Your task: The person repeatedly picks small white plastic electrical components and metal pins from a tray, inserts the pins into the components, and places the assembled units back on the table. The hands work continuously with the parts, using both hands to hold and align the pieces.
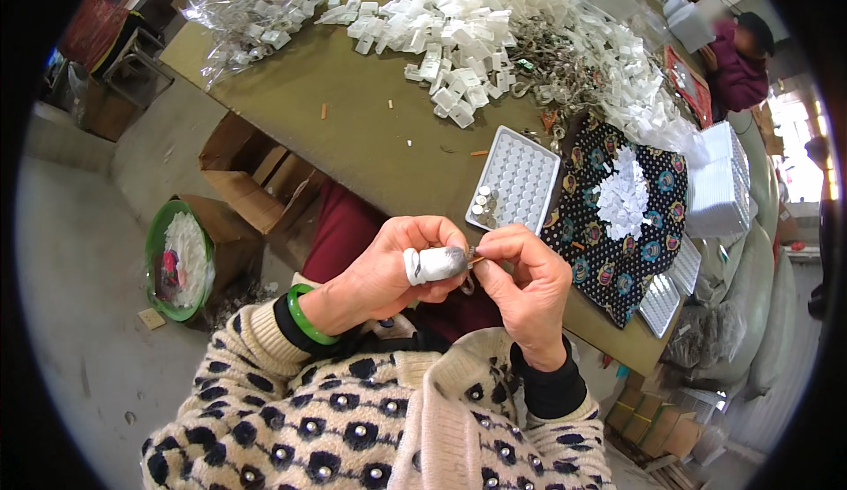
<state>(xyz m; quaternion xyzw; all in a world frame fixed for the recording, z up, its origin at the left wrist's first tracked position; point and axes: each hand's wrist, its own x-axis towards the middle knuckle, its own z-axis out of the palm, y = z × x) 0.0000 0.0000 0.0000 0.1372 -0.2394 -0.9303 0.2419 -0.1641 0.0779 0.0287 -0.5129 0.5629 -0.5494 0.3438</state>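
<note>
My left hand (388, 261) is closed, its thumb wrapped in a white cover (432, 265) with a grey-smudged tip. Just beyond that thumb, my right hand (536, 291) pinches a thin orange strip (477, 260). The fingertips of both hands meet around a small metallic piece, mostly hidden by the fingers; a ring-like part (468, 286) hangs below. Past the hands lies a white tray (527, 168) with rows of round hollows. Several round white pieces (481, 201) and small metal bits sit in its near left corner.
White plastic cases (450, 14) are heaped across the far table, beside tangled metal chains (565, 62). A patterned dark cloth (578, 265) bears white slips (622, 197). Stacked trays (719, 177) stand right. A cardboard box (243, 177) and green basin (207, 269) are left. Another person (739, 75) sits far right.
</note>
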